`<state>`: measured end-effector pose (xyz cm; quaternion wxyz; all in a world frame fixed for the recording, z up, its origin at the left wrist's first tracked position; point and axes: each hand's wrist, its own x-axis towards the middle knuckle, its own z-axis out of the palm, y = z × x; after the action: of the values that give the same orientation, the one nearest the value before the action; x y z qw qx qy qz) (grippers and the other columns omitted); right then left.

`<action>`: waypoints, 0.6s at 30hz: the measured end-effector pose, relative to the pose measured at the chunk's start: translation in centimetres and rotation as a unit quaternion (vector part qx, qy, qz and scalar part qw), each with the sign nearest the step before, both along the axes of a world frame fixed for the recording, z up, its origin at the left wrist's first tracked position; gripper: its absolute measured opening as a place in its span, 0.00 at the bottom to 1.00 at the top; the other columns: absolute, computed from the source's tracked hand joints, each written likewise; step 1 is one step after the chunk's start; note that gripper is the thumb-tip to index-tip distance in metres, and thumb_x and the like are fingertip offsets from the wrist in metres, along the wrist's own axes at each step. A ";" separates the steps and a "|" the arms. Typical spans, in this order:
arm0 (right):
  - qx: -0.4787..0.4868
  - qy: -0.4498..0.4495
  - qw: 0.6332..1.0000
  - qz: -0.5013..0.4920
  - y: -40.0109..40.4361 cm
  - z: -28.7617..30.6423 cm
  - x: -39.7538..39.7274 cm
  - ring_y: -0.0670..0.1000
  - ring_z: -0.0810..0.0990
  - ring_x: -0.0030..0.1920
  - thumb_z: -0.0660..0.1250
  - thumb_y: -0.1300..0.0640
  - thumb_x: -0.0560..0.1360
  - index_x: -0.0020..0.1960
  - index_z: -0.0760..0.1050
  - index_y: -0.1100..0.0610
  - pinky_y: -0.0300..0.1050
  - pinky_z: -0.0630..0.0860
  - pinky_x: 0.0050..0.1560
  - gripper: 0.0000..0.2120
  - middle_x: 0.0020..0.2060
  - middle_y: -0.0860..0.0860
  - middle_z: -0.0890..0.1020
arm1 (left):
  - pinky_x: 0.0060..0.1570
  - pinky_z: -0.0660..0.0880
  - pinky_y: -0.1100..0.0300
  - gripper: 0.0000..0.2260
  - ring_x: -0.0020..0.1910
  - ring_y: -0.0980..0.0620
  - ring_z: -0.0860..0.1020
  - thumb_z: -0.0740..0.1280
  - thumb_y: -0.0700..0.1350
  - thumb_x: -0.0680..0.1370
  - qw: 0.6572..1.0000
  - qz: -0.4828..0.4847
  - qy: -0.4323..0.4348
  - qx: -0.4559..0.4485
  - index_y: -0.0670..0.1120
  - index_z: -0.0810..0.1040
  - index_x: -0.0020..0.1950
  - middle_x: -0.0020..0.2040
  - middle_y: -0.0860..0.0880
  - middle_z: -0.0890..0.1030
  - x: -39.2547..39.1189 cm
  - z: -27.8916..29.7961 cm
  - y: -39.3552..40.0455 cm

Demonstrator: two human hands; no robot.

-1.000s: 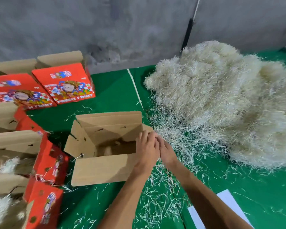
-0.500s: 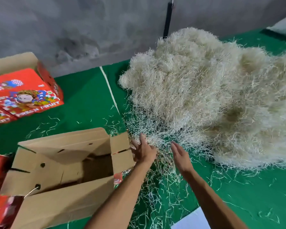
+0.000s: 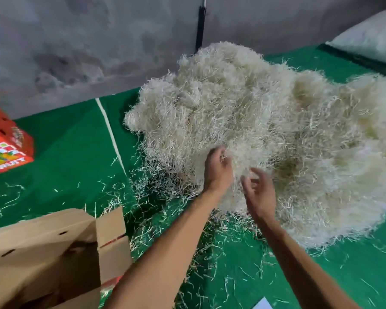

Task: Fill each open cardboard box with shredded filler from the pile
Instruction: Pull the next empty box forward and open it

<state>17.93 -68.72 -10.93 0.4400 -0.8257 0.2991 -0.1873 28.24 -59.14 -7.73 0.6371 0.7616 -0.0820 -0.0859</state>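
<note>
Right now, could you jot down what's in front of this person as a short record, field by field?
setting: green floor against a grey wall
pile: big heap of pale shredded filler, loose strands scattered around it
left hand: at the pile's near edge, fingers curled into the filler
right hand: beside it at the same edge, fingers curled; grip unclear from blur
box: open brown cardboard, lower left, no filler visible inside
red box: printed, at left edge
</note>
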 end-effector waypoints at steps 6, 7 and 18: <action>-0.127 0.061 0.990 0.003 -2.5 1.1 4.4 0.57 0.76 0.63 0.73 0.48 0.75 0.80 0.47 0.47 0.57 0.78 0.57 0.45 0.81 0.49 0.46 | 0.54 0.75 0.58 0.29 0.68 0.49 0.68 0.65 0.58 0.79 0.963 -0.045 0.012 0.266 0.52 0.61 0.76 0.74 0.48 0.63 0.6 0.4 0.7; -0.139 0.085 0.986 0.025 -2.7 0.7 5.0 0.57 0.76 0.62 0.74 0.49 0.74 0.81 0.47 0.48 0.56 0.78 0.57 0.46 0.81 0.52 0.46 | 0.63 0.72 0.48 0.31 0.73 0.44 0.64 0.63 0.63 0.78 0.958 -0.068 0.068 0.269 0.52 0.60 0.77 0.77 0.46 0.59 0.5 0.0 1.1; -0.136 0.187 0.965 0.127 2.0 0.3 6.5 0.53 0.81 0.35 0.63 0.56 0.82 0.41 0.75 0.58 0.50 0.84 0.42 0.12 0.36 0.54 0.81 | 0.67 0.69 0.43 0.43 0.73 0.42 0.66 0.64 0.72 0.71 0.959 -0.086 0.227 0.147 0.54 0.55 0.79 0.78 0.46 0.61 0.2 -1.5 4.2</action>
<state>24.40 -66.74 -10.68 0.2801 -0.9293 0.2405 -0.0109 28.40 -54.96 -9.22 0.5102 0.7975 0.0135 -0.3219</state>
